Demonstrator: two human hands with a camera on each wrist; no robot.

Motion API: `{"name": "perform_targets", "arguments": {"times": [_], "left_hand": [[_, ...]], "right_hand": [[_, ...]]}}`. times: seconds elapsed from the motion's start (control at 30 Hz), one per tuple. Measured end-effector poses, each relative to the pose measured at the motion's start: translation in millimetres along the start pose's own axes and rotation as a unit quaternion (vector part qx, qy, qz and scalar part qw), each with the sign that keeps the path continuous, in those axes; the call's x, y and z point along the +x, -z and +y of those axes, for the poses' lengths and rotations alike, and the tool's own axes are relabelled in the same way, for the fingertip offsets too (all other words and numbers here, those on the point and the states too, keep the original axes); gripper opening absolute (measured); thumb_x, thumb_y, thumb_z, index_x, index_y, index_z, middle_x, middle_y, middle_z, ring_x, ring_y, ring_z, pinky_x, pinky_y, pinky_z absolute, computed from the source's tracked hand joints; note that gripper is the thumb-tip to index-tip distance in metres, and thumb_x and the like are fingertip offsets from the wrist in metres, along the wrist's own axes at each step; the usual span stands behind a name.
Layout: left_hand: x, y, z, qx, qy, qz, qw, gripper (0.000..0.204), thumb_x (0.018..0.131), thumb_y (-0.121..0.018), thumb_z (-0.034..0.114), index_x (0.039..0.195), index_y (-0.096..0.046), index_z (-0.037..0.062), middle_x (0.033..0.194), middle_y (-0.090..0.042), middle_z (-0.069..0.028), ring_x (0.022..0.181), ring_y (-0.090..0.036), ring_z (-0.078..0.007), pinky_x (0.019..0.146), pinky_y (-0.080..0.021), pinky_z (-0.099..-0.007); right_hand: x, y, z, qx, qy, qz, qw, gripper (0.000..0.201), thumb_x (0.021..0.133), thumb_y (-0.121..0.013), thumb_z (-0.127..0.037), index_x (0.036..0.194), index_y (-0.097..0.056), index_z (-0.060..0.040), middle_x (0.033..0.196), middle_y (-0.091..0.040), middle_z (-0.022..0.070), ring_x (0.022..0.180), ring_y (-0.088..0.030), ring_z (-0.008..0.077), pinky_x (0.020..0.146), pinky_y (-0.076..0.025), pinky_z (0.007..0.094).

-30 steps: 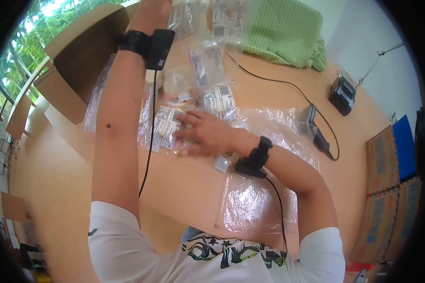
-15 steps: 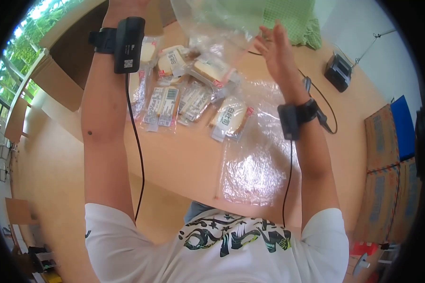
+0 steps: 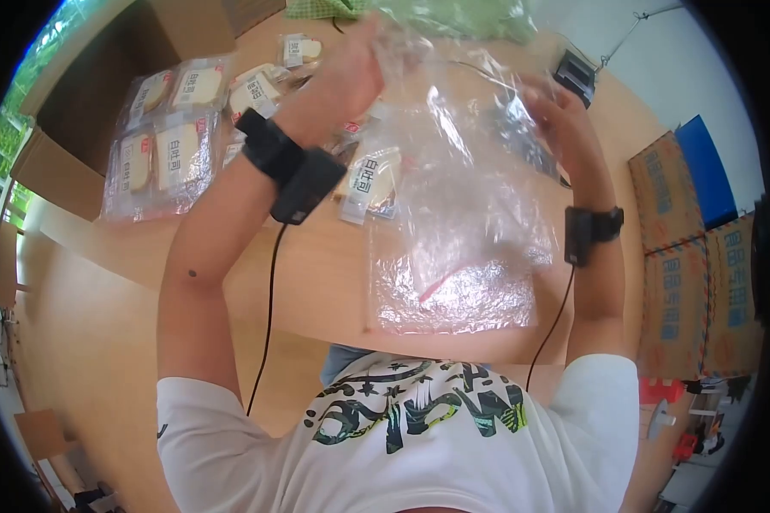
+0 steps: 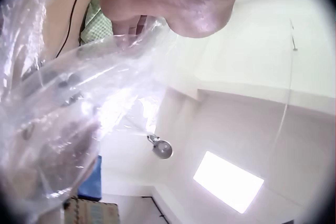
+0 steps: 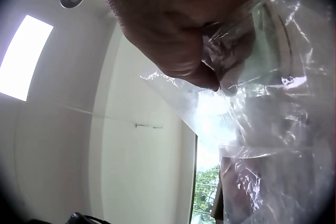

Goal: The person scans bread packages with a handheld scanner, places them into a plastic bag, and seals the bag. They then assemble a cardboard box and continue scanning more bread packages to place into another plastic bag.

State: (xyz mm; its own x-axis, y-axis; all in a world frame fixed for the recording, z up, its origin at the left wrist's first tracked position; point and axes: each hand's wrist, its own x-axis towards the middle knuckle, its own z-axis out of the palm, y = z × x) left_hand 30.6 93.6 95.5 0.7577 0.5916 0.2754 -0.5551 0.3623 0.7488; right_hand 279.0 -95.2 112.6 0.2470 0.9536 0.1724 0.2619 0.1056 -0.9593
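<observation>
In the head view, a clear plastic bag (image 3: 458, 162) hangs between the two hands above the table, creased and shiny, with a reddish line near its lower end. My left hand (image 3: 346, 81) grips its upper left part; in the left wrist view the film runs from beneath the curled fingers. My right hand (image 5: 184, 29) pinches the other side of the film between thumb and fingers. Below the raised bag lies another clear plastic bag (image 3: 453, 312), flat on the table. A wrapped bread slice (image 3: 375, 178) lies beside them, partly behind the left wrist.
At left, a large clear pouch (image 3: 156, 137) with several wrapped bread slices lies by an open cardboard box (image 3: 64, 184). More wrapped slices (image 3: 257, 90) lie behind the left forearm. A green checked cloth (image 3: 488, 19) and black device (image 3: 576, 75) are farther back. Cartons (image 3: 676, 286) stand at right.
The left hand has come down and right from the top edge. The right hand left the bread packets, rose open, and now pinches the bag. The view has shifted, showing the pouch at left.
</observation>
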Motion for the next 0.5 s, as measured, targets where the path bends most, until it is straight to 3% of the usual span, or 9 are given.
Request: {"name": "perform_targets", "arguments": {"times": [0.03, 0.07, 0.13, 0.2, 0.3, 0.5], "left_hand": [[-13, 2, -16, 0.18, -0.022, -0.009, 0.983, 0.044, 0.099, -0.043, 0.038, 0.122, -0.051, 0.0018, 0.122, -0.057, -0.0149, 0.11, -0.055, -0.0261, 0.101, -0.04, -0.0412], [-26, 4, -32, 0.354, -0.043, -0.018, 0.934, 0.056, 0.098, -0.039, 0.047, 0.127, -0.048, 0.0012, 0.129, -0.052, -0.0191, 0.12, -0.048, -0.0298, 0.106, -0.034, -0.0438], [-45, 8, -47, 0.582, -0.039, -0.083, 0.808, 0.071, 0.094, -0.038, 0.059, 0.133, -0.044, 0.0002, 0.137, -0.045, -0.0234, 0.132, -0.038, -0.034, 0.112, -0.025, -0.0469], [-61, 19, -46, 0.693, 0.007, -0.196, 0.694, 0.078, 0.09, -0.043, 0.063, 0.135, -0.043, -0.0006, 0.139, -0.043, -0.0236, 0.136, -0.031, -0.0349, 0.114, -0.019, -0.0478], [-86, 38, -45, 0.853, -0.086, -0.258, 0.446, 0.075, 0.087, -0.047, 0.061, 0.137, -0.045, 0.0052, 0.14, -0.044, -0.0203, 0.138, -0.03, -0.0331, 0.114, -0.017, -0.0502], [-84, 58, -19, 0.863, -0.075, -0.228, 0.445, 0.06, 0.089, -0.049, 0.055, 0.132, -0.052, 0.014, 0.144, -0.042, -0.0091, 0.139, -0.028, -0.0304, 0.113, -0.013, -0.0542]], "right_hand": [[-11, 0, 8, 0.021, -0.014, 0.02, 0.999, 0.042, 0.089, -0.065, -0.027, 0.121, -0.059, -0.0007, 0.086, -0.064, 0.0001, 0.071, -0.057, 0.0067, 0.06, -0.042, 0.0209], [-23, -4, 14, 0.024, -0.043, 0.032, 0.998, 0.041, 0.089, -0.065, -0.025, 0.121, -0.059, -0.001, 0.084, -0.062, -0.0006, 0.07, -0.055, 0.0062, 0.058, -0.04, 0.0204], [-52, -14, 28, 0.032, -0.101, 0.06, 0.993, 0.039, 0.088, -0.065, -0.021, 0.121, -0.058, -0.0015, 0.079, -0.059, -0.0021, 0.068, -0.053, 0.0051, 0.056, -0.037, 0.0195], [-74, -23, 55, 0.038, -0.151, 0.071, 0.985, 0.037, 0.088, -0.065, -0.017, 0.121, -0.057, -0.0027, 0.075, -0.056, -0.0036, 0.063, -0.05, 0.004, 0.053, -0.034, 0.0178], [-92, -33, 75, 0.03, -0.169, 0.102, 0.98, 0.039, 0.087, -0.065, -0.01, 0.122, -0.051, -0.0047, 0.074, -0.056, -0.0008, 0.06, -0.049, 0.0038, 0.05, -0.036, 0.0193], [-79, -39, 90, 0.018, -0.154, 0.176, 0.972, 0.039, 0.087, -0.063, -0.008, 0.123, -0.049, -0.0038, 0.077, -0.059, 0.0021, 0.058, -0.049, 0.0047, 0.051, -0.037, 0.0189]]}}
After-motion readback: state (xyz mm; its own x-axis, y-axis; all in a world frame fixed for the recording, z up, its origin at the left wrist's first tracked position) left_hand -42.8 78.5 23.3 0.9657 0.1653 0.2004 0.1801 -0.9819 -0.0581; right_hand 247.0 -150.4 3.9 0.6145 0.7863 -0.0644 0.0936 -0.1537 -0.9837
